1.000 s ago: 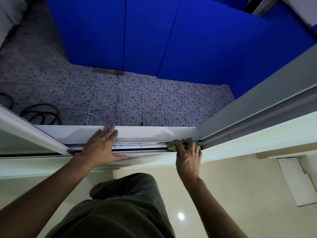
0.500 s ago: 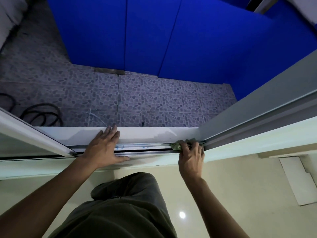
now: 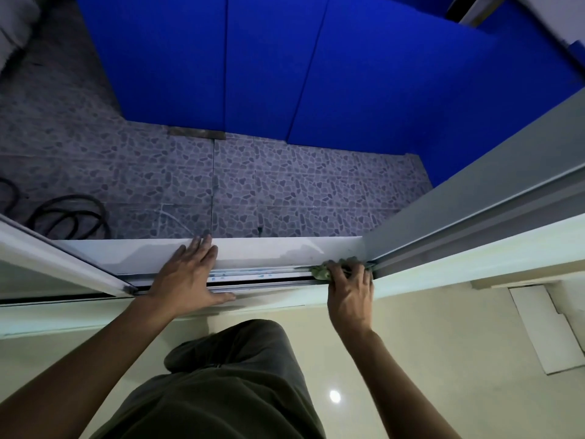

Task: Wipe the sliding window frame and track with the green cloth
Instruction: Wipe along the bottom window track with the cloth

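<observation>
the right hand point(image 3: 349, 296) pinches the green cloth point(image 3: 323, 271) into the track point(image 3: 253, 276) at its right end, likely to scrub the corner. the left hand point(image 3: 190, 277) lies flat and empty across the sill, probably bracing.

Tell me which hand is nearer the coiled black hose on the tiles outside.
Left. The left hand lies flat on the sill, right of the coiled black hose and nearer to the camera. The right hand, pressing the green cloth into the track, is farther right.
</observation>
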